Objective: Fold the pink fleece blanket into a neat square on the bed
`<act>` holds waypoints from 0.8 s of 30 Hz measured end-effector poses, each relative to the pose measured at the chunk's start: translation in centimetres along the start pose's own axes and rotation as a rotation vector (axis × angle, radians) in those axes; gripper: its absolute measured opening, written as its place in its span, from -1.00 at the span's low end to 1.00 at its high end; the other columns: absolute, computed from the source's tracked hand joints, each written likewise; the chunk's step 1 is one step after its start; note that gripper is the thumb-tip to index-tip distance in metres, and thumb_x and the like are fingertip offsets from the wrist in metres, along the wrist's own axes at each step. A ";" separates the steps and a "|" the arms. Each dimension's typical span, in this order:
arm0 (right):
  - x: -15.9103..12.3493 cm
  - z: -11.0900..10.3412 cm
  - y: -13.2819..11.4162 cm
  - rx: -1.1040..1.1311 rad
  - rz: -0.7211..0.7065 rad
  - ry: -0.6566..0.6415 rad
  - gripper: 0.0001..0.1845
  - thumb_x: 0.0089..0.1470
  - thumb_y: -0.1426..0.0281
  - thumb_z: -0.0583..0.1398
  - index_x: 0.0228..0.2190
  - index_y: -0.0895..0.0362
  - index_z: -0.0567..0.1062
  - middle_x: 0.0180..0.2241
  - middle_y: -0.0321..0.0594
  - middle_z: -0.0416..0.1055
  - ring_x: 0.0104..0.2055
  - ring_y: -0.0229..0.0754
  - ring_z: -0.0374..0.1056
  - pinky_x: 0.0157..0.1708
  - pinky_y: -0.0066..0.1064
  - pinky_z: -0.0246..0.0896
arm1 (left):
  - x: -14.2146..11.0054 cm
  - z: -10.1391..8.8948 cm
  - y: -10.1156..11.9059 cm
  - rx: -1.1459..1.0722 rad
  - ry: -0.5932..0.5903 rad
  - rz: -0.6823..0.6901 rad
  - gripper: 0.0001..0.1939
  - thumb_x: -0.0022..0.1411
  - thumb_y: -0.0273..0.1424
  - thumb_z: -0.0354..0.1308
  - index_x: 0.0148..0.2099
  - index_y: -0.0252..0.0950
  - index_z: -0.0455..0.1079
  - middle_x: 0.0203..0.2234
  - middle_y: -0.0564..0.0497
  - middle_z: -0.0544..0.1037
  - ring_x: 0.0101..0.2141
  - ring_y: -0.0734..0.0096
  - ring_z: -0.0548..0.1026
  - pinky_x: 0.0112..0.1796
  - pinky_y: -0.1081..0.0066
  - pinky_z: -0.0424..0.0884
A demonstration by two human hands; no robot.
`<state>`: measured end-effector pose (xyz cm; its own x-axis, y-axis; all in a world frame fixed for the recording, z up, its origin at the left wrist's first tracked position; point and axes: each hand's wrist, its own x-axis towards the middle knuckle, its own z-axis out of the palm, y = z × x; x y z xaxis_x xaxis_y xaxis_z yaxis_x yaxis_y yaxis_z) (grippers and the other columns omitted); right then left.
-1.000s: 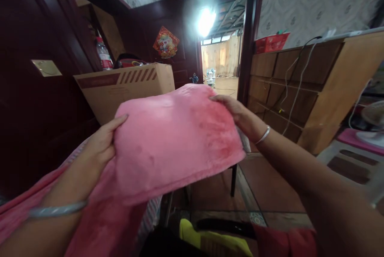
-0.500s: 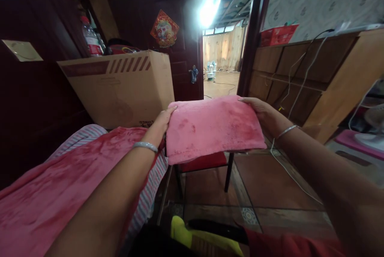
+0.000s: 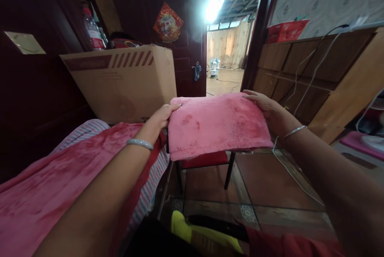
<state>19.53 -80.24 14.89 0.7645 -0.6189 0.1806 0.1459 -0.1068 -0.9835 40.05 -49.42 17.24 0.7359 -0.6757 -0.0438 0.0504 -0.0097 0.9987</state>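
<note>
A piece of pink plush cloth [image 3: 220, 125] is spread before me, with darker patches in its pile. My left hand [image 3: 165, 116] grips its left edge near the upper corner, thumb on top. At the upper right corner my right hand [image 3: 260, 101] holds it too, fingers along the edge and partly hidden. Below the cloth, the red seat [image 3: 205, 160] of a dark-legged chair shows. The cloth covers the upper part of the chair, so I cannot tell whether it rests on it.
On the left lies a larger pink plush blanket [image 3: 75, 169] over striped fabric [image 3: 82, 133]. A cardboard box [image 3: 120, 85] stands behind it. Wooden drawers [image 3: 303, 63] line the right wall, with a white cable [image 3: 295, 175] trailing onto the tiled floor. A doorway opens ahead.
Both hands keep their hold on the pink cloth, and its right side has shifted slightly rightward. The view has moved a little.
</note>
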 end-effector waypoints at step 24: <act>-5.7 5.2 -3.7 -0.821 -0.793 0.413 -0.68 0.20 0.32 0.20 -0.03 0.11 0.57 0.10 0.00 0.48 0.18 0.09 0.35 0.16 0.03 0.31 | -7.1 -6.9 -6.0 0.002 0.169 0.070 -0.60 0.07 -0.26 0.40 -0.07 -0.27 0.42 -0.35 -0.02 0.59 -0.49 0.42 0.55 -0.46 0.41 0.50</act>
<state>17.95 -72.26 17.55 0.3641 -0.3436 0.8657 -0.0737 -0.9372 -0.3410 39.24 -39.47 11.40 0.8407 -0.5411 0.0225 -0.0062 0.0318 0.9995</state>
